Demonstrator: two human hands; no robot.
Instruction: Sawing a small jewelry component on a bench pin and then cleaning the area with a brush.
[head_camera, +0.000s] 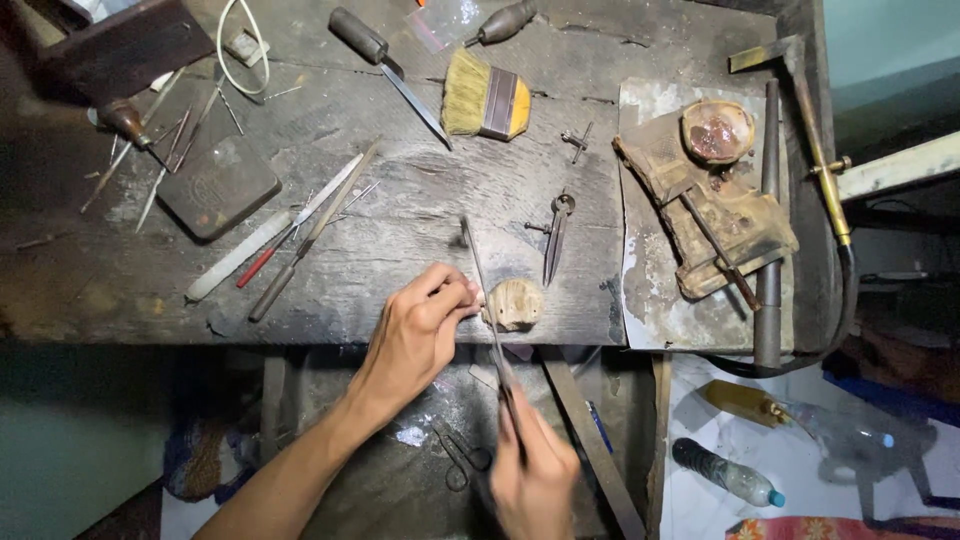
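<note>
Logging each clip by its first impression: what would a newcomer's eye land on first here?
First, the two hands at the bench's front edge: the left hand pinches something small against a worn wooden bench peg, while the right hand holds a long thin file across it. Next, the yellow-bristled brush at top centre, and the scorched soldering block with a brass torch on the right.
</note>
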